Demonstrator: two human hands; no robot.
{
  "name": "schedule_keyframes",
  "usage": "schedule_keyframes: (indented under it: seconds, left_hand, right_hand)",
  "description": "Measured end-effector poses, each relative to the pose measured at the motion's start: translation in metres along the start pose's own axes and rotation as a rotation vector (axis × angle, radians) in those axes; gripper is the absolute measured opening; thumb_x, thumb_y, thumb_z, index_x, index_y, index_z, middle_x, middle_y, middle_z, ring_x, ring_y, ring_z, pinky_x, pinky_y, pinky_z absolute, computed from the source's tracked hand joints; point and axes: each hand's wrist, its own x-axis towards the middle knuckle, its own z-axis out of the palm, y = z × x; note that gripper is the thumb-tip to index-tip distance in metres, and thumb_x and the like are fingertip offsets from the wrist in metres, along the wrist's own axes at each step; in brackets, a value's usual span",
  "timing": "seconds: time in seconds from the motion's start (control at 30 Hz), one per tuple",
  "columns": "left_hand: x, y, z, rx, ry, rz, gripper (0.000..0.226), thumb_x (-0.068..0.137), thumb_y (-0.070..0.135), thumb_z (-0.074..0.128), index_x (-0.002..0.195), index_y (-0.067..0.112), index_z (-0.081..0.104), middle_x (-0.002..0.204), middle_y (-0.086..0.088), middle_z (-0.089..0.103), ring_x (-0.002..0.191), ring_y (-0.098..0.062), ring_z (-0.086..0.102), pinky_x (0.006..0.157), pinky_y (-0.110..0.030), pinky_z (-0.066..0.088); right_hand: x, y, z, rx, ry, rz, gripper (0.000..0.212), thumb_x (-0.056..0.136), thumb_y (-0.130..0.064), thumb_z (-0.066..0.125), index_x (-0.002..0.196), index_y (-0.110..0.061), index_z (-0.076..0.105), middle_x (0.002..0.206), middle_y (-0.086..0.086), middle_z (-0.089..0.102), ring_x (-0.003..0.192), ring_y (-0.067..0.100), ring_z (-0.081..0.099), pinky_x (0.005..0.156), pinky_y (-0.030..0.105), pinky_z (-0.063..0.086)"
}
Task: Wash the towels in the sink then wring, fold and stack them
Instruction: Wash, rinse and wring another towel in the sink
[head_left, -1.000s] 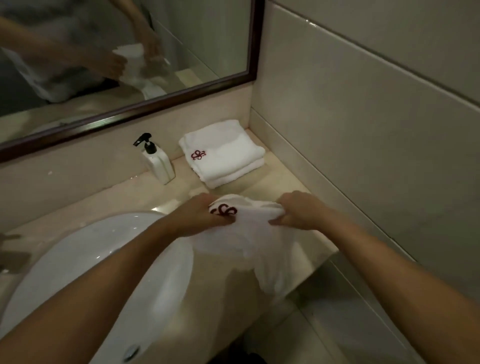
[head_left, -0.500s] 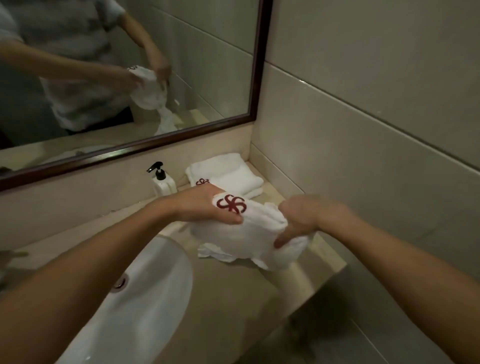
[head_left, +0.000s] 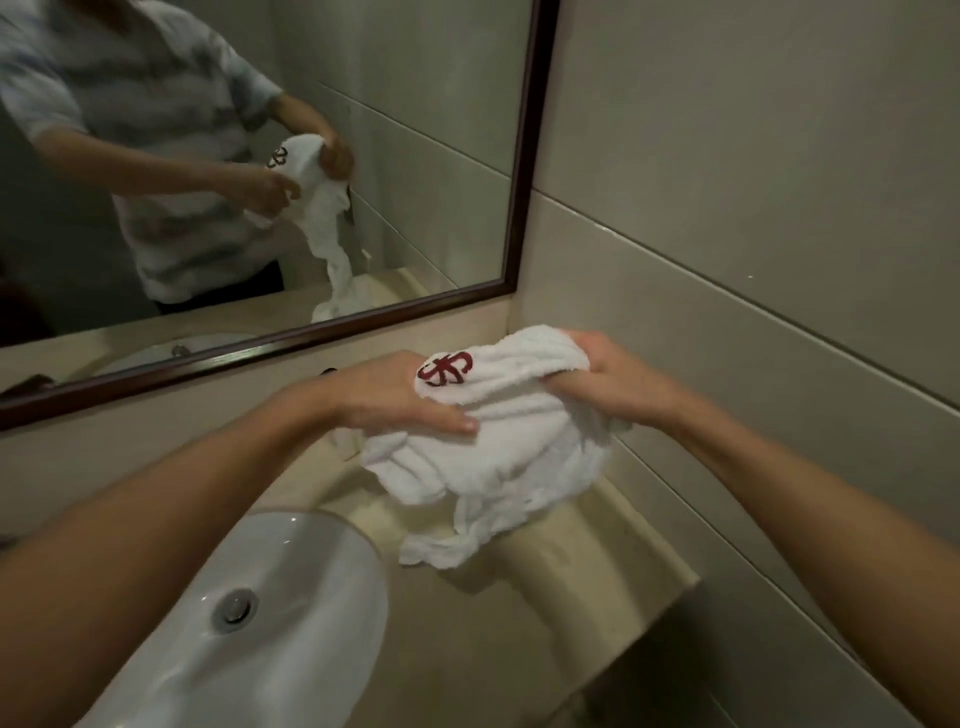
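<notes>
Hands work a bunched white towel (head_left: 498, 441) above the beige tabletop (head_left: 613, 545), just right of the white sink (head_left: 291, 613). The left hand (head_left: 395, 397) lies against the towel's near side with thumb and fingers extended, the corner bearing a red embroidered emblem (head_left: 445, 369) draped over its knuckles. The right hand (head_left: 602, 376) has its fingers curled tightly round the towel's upper right end, gripping a thick gathered roll. A loose tail of cloth hangs down and touches the tabletop near the sink's rim. A dark-framed mirror (head_left: 535, 156) on the tiled wall reflects the person in a striped shirt with both hands on the towel.

Compared with half a second ago, the towel sits higher in view and its emblem has turned toward the right; the soap dispenser and the folded stack of towels behind the hands are now hidden, and more of the sink's drain (head_left: 235, 609) shows.
</notes>
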Motion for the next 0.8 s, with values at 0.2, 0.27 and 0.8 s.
schedule_keyframes:
  seconds: [0.2, 0.27, 0.8]
  left_hand:
    - [0.012, 0.031, -0.041, 0.874, 0.349, 0.056, 0.012, 0.084, 0.028, 0.066, 0.080, 0.016, 0.066, 0.079, -0.002, 0.065, 0.075, -0.021, 0.060, 0.064, -0.027, 0.043]
    - [0.008, 0.027, -0.052, 0.594, 0.333, 0.103, 0.014, 0.082, 0.013, 0.066, 0.069, 0.013, 0.060, 0.066, 0.002, 0.059, 0.066, -0.016, 0.056, 0.058, -0.025, 0.037]
    - [0.002, 0.021, -0.082, 0.872, 0.314, 0.098, 0.025, 0.077, 0.043, 0.074, 0.080, 0.020, 0.065, 0.079, 0.001, 0.068, 0.075, -0.022, 0.063, 0.068, -0.028, 0.049]
  right_hand:
    - [0.032, -0.014, 0.005, -0.996, -0.257, 0.182, 0.056, 0.074, -0.053, 0.078, 0.114, -0.018, 0.059, 0.113, 0.006, 0.067, 0.100, 0.030, 0.064, 0.085, 0.040, 0.054]
    - [0.035, -0.016, -0.002, -1.022, -0.149, 0.212, 0.043, 0.081, -0.041, 0.073, 0.115, -0.017, 0.063, 0.115, 0.011, 0.068, 0.103, 0.033, 0.065, 0.083, 0.038, 0.055]
    - [0.037, -0.053, -0.035, -1.053, -0.083, 0.157, 0.041, 0.079, -0.060, 0.073, 0.085, -0.020, 0.064, 0.086, 0.002, 0.068, 0.084, 0.031, 0.063, 0.065, 0.030, 0.037]
